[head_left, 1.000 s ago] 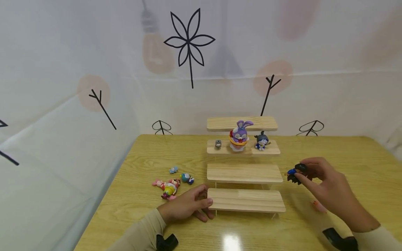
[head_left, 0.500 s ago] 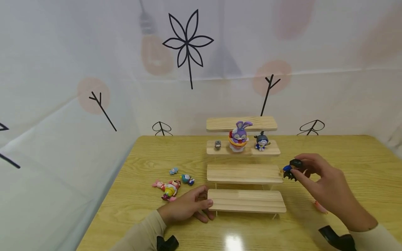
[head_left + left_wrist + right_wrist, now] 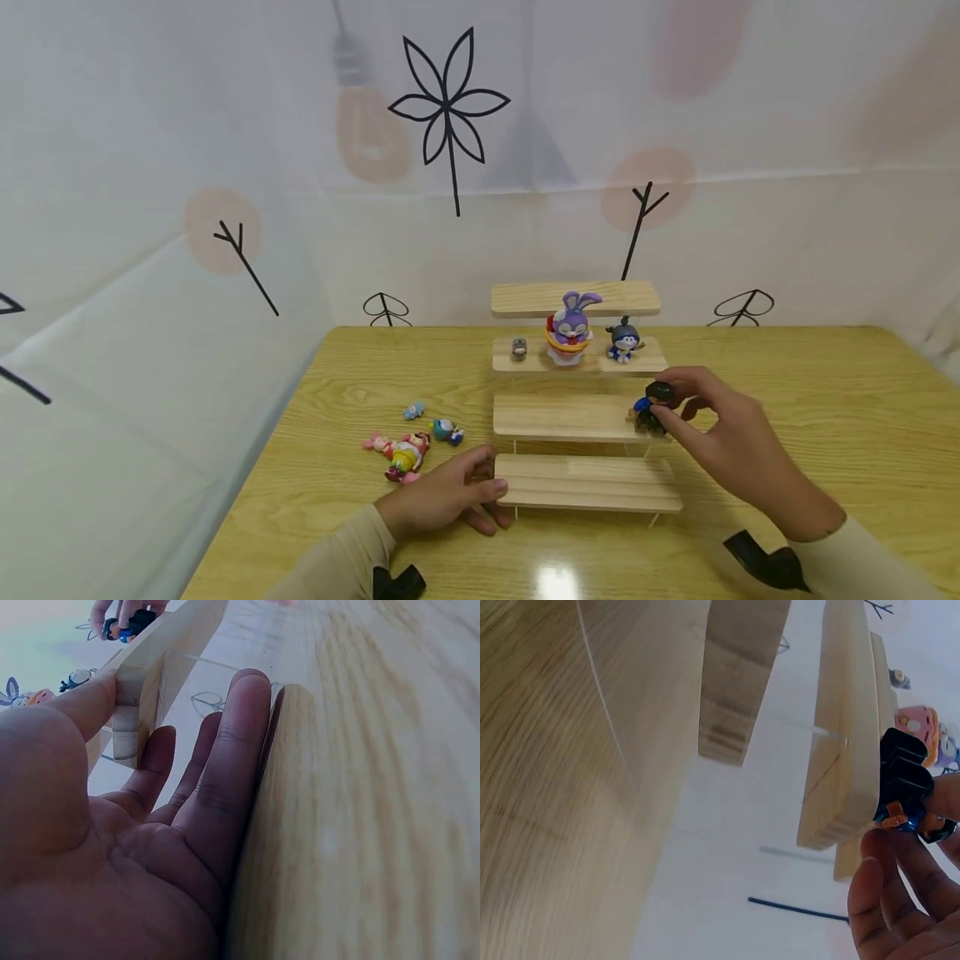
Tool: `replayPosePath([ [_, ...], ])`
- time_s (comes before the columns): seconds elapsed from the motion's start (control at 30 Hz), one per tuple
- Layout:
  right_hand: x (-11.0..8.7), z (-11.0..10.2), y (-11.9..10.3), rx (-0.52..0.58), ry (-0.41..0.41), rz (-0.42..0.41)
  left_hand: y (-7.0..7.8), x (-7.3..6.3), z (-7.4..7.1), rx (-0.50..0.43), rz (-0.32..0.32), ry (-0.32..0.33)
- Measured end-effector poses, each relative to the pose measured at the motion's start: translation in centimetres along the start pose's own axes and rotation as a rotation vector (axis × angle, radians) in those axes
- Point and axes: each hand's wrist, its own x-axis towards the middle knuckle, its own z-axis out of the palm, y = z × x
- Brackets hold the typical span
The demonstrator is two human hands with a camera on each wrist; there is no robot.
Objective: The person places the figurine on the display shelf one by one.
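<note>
In the head view my right hand [image 3: 723, 437] pinches a small black-and-blue figurine [image 3: 643, 407] at the right end of the second-lowest board of a stepped wooden display shelf [image 3: 562, 414]. Seen from the right wrist, the figurine [image 3: 904, 780] is close against that board's edge; whether it touches the wood I cannot tell. My left hand [image 3: 450, 492] grips the left end of the lowest board [image 3: 585, 483]. Its thumb lies at the board's edge and the other fingers reach underneath, as the left wrist view shows around the board end [image 3: 131, 712].
On the third board stand a purple rabbit figurine [image 3: 572, 329], a dark-haired figurine [image 3: 623, 340] and a tiny grey one [image 3: 519, 348]. Left of the shelf several figurines lie on the table, among them a yellow-and-red one [image 3: 407, 456] and a blue one [image 3: 447, 431]. A printed cloth [image 3: 540, 225] hangs behind.
My right hand has carried the black-and-blue figurine leftward, from beside the shelf to the right end of the second-lowest board. The left hand keeps its hold on the lowest board.
</note>
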Motion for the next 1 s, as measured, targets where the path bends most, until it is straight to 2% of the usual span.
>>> replayPosePath([
  [0.7,1.1,3.1,-1.1,0.090,-0.085,0.027,0.1,0.0,-0.1,0.000,0.011,-0.013],
  [1.0,1.2,3.8,-1.5,0.150,-0.073,0.011,0.1,-0.2,-0.1,0.001,0.004,-0.006],
])
